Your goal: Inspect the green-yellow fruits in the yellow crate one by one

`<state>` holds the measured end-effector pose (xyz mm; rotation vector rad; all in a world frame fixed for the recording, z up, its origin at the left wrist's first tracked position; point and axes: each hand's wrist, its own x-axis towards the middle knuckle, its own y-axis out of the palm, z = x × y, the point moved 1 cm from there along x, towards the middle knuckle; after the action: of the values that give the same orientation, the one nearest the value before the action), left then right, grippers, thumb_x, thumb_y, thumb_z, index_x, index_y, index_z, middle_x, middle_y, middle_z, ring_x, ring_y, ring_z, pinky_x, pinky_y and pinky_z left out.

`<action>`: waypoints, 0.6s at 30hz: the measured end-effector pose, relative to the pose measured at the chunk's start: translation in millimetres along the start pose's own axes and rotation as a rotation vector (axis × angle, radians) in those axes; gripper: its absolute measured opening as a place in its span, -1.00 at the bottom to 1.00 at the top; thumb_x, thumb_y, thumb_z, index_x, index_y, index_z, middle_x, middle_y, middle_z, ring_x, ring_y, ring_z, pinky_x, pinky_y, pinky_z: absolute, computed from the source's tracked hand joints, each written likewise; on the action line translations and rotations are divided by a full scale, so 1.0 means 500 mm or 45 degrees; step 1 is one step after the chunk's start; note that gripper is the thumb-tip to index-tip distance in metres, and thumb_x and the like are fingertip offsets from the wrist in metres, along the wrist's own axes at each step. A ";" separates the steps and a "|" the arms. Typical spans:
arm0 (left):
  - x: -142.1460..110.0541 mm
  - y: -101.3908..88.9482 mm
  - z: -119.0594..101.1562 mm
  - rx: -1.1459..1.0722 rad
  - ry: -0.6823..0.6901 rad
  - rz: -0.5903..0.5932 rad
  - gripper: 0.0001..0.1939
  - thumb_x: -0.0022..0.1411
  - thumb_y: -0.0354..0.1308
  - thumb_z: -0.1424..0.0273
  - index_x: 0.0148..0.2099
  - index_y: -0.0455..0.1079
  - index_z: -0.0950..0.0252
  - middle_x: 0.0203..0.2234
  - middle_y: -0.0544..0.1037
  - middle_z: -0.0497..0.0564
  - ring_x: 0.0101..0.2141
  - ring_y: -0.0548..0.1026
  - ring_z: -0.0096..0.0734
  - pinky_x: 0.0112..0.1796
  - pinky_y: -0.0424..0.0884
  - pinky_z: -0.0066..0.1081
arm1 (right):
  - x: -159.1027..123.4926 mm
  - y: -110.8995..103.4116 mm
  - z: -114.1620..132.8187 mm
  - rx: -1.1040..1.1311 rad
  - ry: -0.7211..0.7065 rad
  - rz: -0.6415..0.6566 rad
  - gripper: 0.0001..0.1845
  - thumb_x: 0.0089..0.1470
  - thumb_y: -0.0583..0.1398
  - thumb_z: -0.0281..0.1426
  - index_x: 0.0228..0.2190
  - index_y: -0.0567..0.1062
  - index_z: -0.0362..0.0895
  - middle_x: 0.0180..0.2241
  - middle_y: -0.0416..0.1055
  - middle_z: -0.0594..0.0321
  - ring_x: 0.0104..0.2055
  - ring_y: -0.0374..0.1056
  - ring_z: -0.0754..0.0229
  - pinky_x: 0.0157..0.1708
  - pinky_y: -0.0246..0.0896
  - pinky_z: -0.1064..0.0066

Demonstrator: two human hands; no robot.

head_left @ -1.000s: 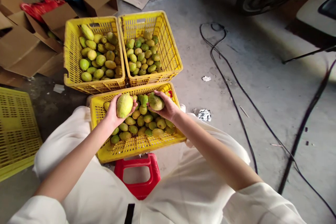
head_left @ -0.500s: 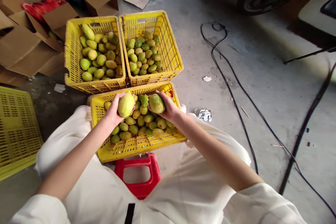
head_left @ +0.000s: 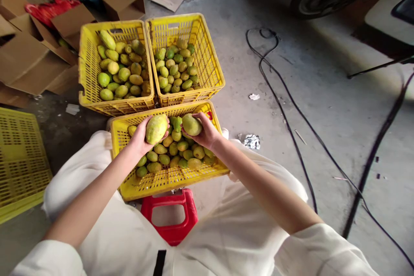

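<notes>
My left hand (head_left: 141, 137) is closed around a large yellow lemon (head_left: 156, 129) with a bumpy skin. In my right hand (head_left: 207, 131) is a smaller, greener lemon (head_left: 192, 124), gripped from its right side. Both hands are over the near yellow crate (head_left: 142, 189), which stands between my knees. Many green and yellow lemons (head_left: 194, 164) lie in it, and a lumpy bright green one (head_left: 176, 123) shows between my hands. Some fingers are hidden behind the fruit.
Beyond it stand a left yellow crate (head_left: 87, 62) with larger lemons and a right yellow crate (head_left: 210, 58) with smaller ones. A red stool (head_left: 171, 235) is below me. Cardboard boxes (head_left: 32, 60) and another crate (head_left: 22, 159) are left; black cables (head_left: 287, 95) cross the floor right.
Both lemons have turned a little in my hands; the left one now shows a more mottled side. My hands stay in nearly the same place over the crate.
</notes>
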<state>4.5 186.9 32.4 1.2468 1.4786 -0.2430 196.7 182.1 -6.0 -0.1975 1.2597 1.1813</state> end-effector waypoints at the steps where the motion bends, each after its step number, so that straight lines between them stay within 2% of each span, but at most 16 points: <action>1: 0.000 0.000 0.001 -0.002 0.005 -0.001 -0.51 0.50 -0.17 0.38 0.26 0.43 0.42 -0.24 0.70 0.22 -0.28 0.68 -0.18 -0.37 0.63 -0.35 | -0.002 0.001 0.001 0.014 0.023 0.007 -0.86 0.11 0.27 -0.32 -0.27 0.45 -0.08 -0.38 0.52 0.22 -0.35 0.51 0.17 -0.36 0.58 0.40; 4: 0.002 -0.001 0.005 -0.016 0.028 0.015 -0.53 0.49 -0.14 0.40 0.25 0.45 0.38 -0.18 0.70 0.22 -0.22 0.69 -0.14 -0.27 0.65 -0.27 | -0.009 0.007 0.004 0.039 0.027 0.025 -0.83 0.12 0.26 -0.31 -0.23 0.44 -0.05 -0.37 0.51 0.22 -0.32 0.53 0.11 -0.36 0.62 0.33; 7: 0.003 -0.001 0.006 -0.042 0.058 0.048 -0.57 0.48 -0.09 0.41 0.22 0.49 0.31 -0.15 0.69 0.19 -0.20 0.69 -0.14 -0.23 0.66 -0.25 | -0.014 0.012 0.004 0.042 -0.032 0.034 -0.81 0.12 0.28 -0.36 -0.21 0.41 0.00 -0.35 0.52 0.29 -0.30 0.54 0.12 -0.24 0.66 0.27; 10: 0.003 -0.002 0.006 -0.069 0.059 0.009 -0.59 0.52 -0.11 0.35 0.14 0.53 0.30 -0.21 0.69 0.17 -0.24 0.69 -0.19 -0.30 0.64 -0.33 | -0.013 0.012 0.002 -0.001 -0.044 0.101 -0.74 0.09 0.32 -0.40 -0.18 0.39 0.00 -0.34 0.53 0.32 -0.31 0.54 0.14 -0.22 0.66 0.27; 13: 0.001 -0.002 0.004 -0.051 0.063 -0.009 -0.58 0.53 -0.09 0.26 0.00 0.55 0.37 -0.29 0.68 0.18 -0.29 0.68 -0.21 -0.39 0.61 -0.40 | -0.011 0.008 0.002 -0.052 -0.005 0.146 -0.81 0.12 0.26 -0.39 -0.20 0.40 -0.03 -0.36 0.53 0.30 -0.35 0.55 0.14 -0.26 0.63 0.29; 15: 0.001 -0.002 0.003 -0.022 0.096 0.012 -0.64 0.50 -0.02 0.28 -0.10 0.56 0.38 -0.34 0.66 0.16 -0.32 0.67 -0.24 -0.41 0.60 -0.44 | -0.011 0.006 0.002 -0.073 0.003 0.151 -0.85 0.15 0.21 -0.36 -0.20 0.42 -0.05 -0.37 0.55 0.26 -0.33 0.56 0.11 -0.24 0.62 0.26; 18: 0.001 -0.003 0.005 0.027 0.166 0.049 -0.74 0.43 0.04 0.41 -0.20 0.55 0.36 -0.35 0.66 0.12 -0.33 0.66 -0.30 -0.35 0.61 -0.47 | -0.013 0.007 0.004 -0.114 -0.044 0.188 -0.75 0.15 0.16 -0.27 -0.14 0.47 -0.08 -0.33 0.60 0.19 -0.23 0.58 0.06 -0.14 0.60 0.19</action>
<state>4.8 184.9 30.5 1.3281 1.5651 -0.1544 196.3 181.1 1.7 -0.1512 1.2084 1.3641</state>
